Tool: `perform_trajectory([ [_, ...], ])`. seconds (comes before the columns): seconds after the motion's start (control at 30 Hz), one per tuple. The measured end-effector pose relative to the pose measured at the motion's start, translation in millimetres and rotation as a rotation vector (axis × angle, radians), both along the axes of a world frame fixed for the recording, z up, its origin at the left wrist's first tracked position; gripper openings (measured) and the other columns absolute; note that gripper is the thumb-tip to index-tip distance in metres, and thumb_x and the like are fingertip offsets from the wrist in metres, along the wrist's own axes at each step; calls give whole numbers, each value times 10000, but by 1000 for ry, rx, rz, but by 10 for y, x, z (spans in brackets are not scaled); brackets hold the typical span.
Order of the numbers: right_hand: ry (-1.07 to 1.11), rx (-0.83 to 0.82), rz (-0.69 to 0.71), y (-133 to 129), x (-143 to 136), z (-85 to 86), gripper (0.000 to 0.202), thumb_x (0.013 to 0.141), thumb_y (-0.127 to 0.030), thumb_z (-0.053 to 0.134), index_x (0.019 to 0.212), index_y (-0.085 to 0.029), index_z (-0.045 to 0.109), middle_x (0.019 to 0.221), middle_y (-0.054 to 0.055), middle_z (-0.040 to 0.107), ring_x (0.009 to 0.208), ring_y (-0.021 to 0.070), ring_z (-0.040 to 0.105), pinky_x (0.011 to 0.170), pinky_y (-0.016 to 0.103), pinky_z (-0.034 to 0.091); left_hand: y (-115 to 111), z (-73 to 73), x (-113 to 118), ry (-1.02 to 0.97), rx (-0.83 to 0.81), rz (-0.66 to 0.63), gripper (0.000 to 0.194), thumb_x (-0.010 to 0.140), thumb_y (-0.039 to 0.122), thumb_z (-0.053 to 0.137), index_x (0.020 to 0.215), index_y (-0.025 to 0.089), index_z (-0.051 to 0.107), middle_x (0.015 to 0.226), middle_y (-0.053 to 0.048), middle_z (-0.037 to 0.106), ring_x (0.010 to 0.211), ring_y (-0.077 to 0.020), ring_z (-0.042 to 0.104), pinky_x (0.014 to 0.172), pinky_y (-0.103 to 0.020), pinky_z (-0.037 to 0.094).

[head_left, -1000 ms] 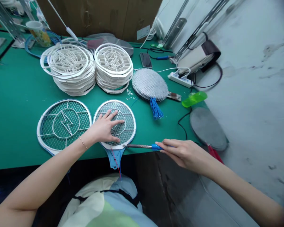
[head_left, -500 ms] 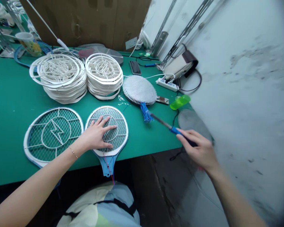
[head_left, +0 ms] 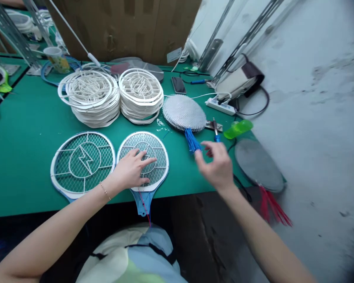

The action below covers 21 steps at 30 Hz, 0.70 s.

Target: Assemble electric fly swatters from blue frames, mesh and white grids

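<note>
My left hand lies with spread fingers on the mesh of the right-hand racket head, whose blue neck has a red and a blue wire. Beside it lies another racket head with a lightning-bolt frame. My right hand is over the table near blue wires, fingers apart and nothing held. Those wires hang from a stack of round mesh sheets. Just beyond my right hand, the soldering iron rests with its tip on a small metal piece; its handle is partly hidden.
Two stacks of white frames stand behind the rackets. Farther back are a cardboard box, a phone and a power strip. A green object and grey mesh discs with red wires lie right.
My right hand has let go of the soldering iron, which now lies by the small metal piece, and has moved left. My left hand stays on the racket; the view has shifted.
</note>
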State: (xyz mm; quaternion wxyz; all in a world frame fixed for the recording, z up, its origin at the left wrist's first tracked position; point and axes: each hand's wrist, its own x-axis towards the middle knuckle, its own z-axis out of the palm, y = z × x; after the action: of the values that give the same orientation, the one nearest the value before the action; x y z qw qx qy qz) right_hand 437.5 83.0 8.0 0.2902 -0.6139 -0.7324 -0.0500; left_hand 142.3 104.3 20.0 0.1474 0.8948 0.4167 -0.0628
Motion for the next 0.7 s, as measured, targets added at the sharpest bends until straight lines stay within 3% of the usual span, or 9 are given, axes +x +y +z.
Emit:
perform_trajectory([
  [0.07,28,-74,596,-477,-537,54,335,873,-300,556,1182,-183,611,1059,127,671,1000,253,640,899,403,542,-60,29,26,39,14,-3,648,879,511,674,1463,290,501,1573,-157,389,1311,-395,465,1054,-508,419],
  [0.1,41,-143,774,-689,-768,42,393,849,-323,561,1210,-173,597,1107,129,670,1060,259,633,952,418,536,-84,41,35,55,12,1,600,892,488,666,1439,288,526,1588,-162,363,1290,-395,482,1014,-500,452],
  [0.13,64,-196,824,-867,-958,3,443,839,-362,575,1221,-139,586,1135,148,665,1107,279,624,995,446,529,-102,49,40,65,3,6,570,899,475,660,1425,289,540,1599,-166,342,1278,-400,489,971,-492,480],
  [0.2,82,-244,786,-1108,-1196,-140,502,834,-383,621,1229,-78,576,1165,195,657,1146,313,616,995,466,548,-121,47,34,66,-13,12,562,906,464,650,1429,292,535,1612,-169,313,1277,-417,478,908,-477,510],
  [0.37,157,-79,581,-1333,-1248,-465,388,880,-97,634,1260,-49,576,1180,207,678,1206,290,620,971,385,589,-115,-27,-31,-13,-10,-45,556,937,476,583,1452,278,518,1537,-108,417,1201,-376,482,918,-465,496],
  [0.5,256,-36,462,-1449,-1256,-477,365,883,-35,643,1243,-77,606,1144,179,703,1191,279,637,974,396,596,-121,-51,-76,-34,-38,-41,583,945,511,538,1474,269,496,1485,-104,463,1185,-362,465,909,-451,493],
  [0.7,345,-120,422,-1513,-1267,-455,334,917,-26,594,1231,-129,638,1108,146,705,1029,228,685,886,352,617,-151,-15,-130,-80,-121,-39,848,843,688,549,1547,239,395,1538,-135,405,1252,-398,408,973,-500,468],
])
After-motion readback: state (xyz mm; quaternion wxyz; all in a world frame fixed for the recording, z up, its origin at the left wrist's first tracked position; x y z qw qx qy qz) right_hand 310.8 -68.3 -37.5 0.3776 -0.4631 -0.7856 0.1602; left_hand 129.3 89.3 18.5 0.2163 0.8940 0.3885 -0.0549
